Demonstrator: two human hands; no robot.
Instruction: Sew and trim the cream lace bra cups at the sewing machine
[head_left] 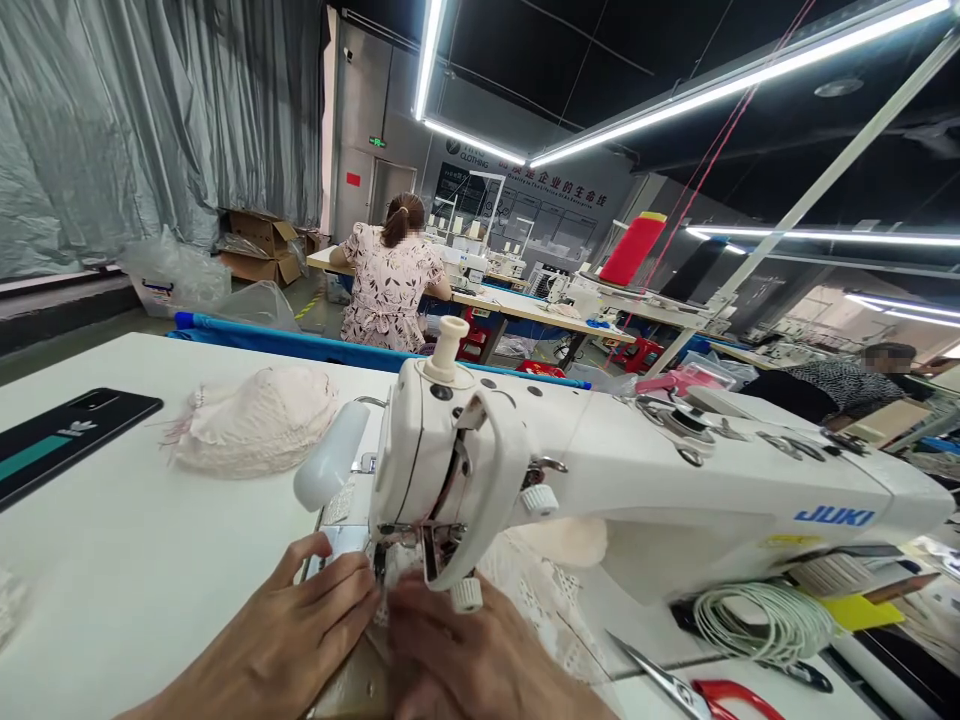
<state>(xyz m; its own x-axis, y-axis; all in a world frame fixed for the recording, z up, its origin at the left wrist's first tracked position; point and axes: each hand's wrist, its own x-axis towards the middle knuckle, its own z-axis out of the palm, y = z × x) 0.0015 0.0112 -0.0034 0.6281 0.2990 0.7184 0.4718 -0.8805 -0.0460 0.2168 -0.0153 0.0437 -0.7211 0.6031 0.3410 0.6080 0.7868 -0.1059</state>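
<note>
A white sewing machine (pixel 645 460) stands across the table, its head above both hands. My left hand (pixel 292 630) lies at the left of the needle area, fingers bent and close together, pressing on pale fabric at the machine bed. Beside it, my right hand (pixel 457 640) is under the machine head, its fingers blurred and partly hidden, at the same fabric. White lace fabric (pixel 559 600) spreads out to the right of my right hand, under the machine arm. What the fingertips pinch cannot be made out.
A bundle of pale fabric (pixel 255 420) and a black phone (pixel 75 435) lie on the white table at the left. Red-handled scissors (pixel 675 690) and a coiled pale cord (pixel 765 622) are at the lower right. People sit farther back.
</note>
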